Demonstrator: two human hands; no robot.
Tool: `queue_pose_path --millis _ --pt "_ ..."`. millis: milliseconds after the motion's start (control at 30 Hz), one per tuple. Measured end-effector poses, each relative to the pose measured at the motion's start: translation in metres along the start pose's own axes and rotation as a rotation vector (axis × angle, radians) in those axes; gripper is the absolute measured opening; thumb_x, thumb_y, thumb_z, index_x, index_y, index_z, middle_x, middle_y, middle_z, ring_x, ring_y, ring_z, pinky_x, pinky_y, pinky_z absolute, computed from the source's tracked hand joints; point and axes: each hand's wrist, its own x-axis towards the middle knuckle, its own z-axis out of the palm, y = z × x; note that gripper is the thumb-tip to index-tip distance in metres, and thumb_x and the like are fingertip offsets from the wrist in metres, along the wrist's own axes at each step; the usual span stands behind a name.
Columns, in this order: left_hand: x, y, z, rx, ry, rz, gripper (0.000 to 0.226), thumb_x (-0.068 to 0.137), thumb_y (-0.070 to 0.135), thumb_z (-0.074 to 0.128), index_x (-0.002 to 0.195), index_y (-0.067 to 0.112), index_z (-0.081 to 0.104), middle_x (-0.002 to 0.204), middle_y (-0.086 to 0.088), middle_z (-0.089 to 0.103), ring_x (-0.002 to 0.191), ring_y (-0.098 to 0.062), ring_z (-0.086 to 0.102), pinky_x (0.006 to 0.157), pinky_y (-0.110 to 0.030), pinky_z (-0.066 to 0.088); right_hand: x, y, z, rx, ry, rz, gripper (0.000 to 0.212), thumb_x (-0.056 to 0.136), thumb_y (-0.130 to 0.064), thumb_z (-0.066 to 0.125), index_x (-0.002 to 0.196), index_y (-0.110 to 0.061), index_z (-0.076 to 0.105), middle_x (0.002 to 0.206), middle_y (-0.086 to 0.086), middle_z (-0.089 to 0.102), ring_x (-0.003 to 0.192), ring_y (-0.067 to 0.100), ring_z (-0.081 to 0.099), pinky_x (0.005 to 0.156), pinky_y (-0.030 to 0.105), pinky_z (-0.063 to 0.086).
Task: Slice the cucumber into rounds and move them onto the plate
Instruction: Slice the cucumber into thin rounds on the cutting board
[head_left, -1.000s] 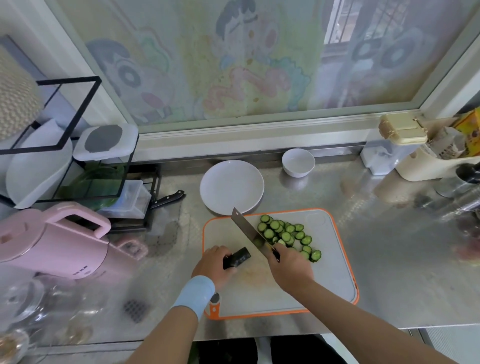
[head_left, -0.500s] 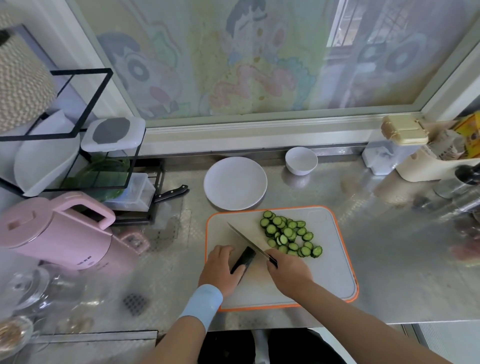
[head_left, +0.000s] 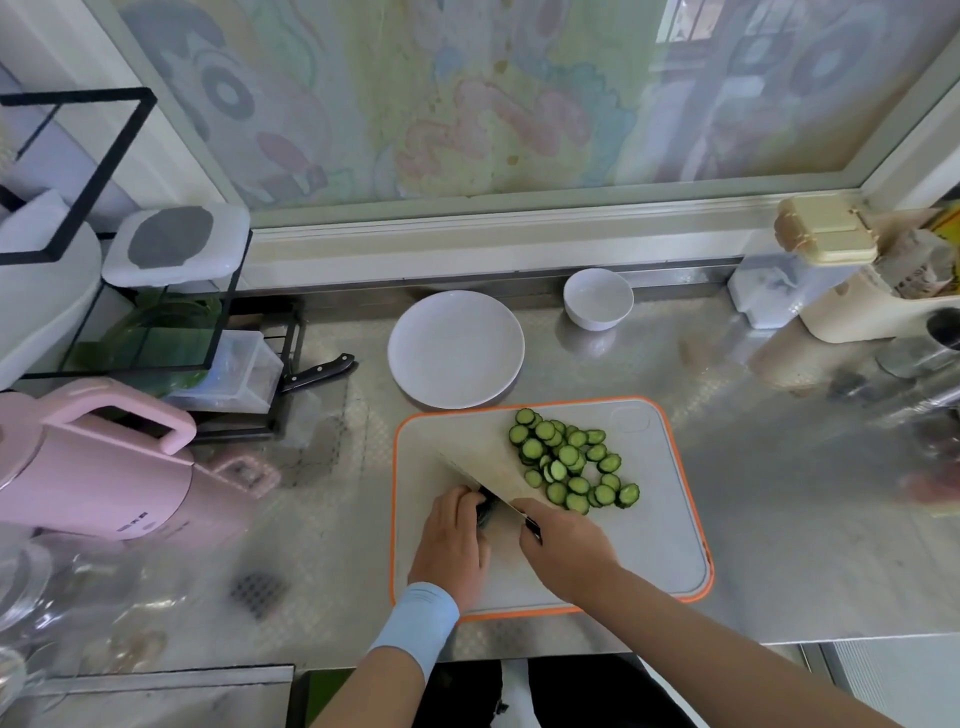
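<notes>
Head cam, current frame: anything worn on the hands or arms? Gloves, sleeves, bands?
No gloves: the left hand and right hand are both bare. A light blue fabric wristband wraps the left wrist. The right forearm shows no sleeve, watch or band.

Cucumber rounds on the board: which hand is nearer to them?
Right. The right hand, gripping the knife, lies just beside the rounds; the left hand is farther left, on the knife's other side, holding the cucumber stub.
</notes>
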Motion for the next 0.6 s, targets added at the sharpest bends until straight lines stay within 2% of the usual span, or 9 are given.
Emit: queue_pose_path --millis 67,167,367,467,600 --pt "0.003 0.002 0.002 0.024 0.017 0.003 0.04 0.076 0.013 0.047 0.116 0.017 0.045 0.119 -0.001 0.041 0.105 -0.02 0.045 0.092 -0.033 0.047 0.003 0.0 0.001 -0.012 -0.004 -0.01 0.04 0.098 -0.034 0.039 0.136 -0.04 0.047 0.079 -0.009 0.061 0.075 0.018 0.058 0.067 0.03 0.05" --pt "0.007 0.0 0.006 0.04 0.031 0.011 0.032 0.085 0.024 0.044 0.116 0.017 0.047 0.117 -0.003 0.046 0.105 -0.022 0.048 0.092 -0.035 0.048 0.008 -0.001 0.0 -0.025 -0.026 -0.029 0.04 0.098 -0.035 0.038 0.137 -0.042 0.045 0.085 -0.009 0.065 0.079 0.018 0.06 0.067 0.03 0.05" --pt "0.01 -0.006 0.007 -0.023 0.093 -0.013 0.027 0.088 0.02 0.053 0.114 0.018 0.05 0.113 -0.001 0.049 0.103 -0.019 0.047 0.087 -0.032 0.049 0.024 -0.008 -0.01 -0.084 -0.062 -0.065 0.041 0.098 -0.035 0.034 0.137 -0.043 0.044 0.091 -0.005 0.068 0.074 0.018 0.055 0.06 0.028 0.046" --pt "0.009 -0.009 0.008 -0.019 0.105 0.009 0.025 0.09 0.021 0.051 0.114 0.016 0.055 0.112 -0.002 0.051 0.102 -0.02 0.05 0.086 -0.033 0.049 0.029 -0.011 -0.013 -0.112 -0.074 -0.087 0.041 0.099 -0.033 0.034 0.138 -0.04 0.045 0.09 -0.001 0.067 0.079 0.022 0.06 0.06 0.031 0.049" --pt "0.006 -0.008 0.008 -0.03 0.09 0.007 0.031 0.088 0.021 0.046 0.116 0.015 0.056 0.115 -0.003 0.05 0.105 -0.021 0.049 0.09 -0.035 0.047 0.029 -0.014 -0.013 -0.134 -0.068 -0.106 0.043 0.098 -0.031 0.036 0.14 -0.038 0.046 0.097 0.0 0.067 0.087 0.022 0.061 0.06 0.03 0.04"
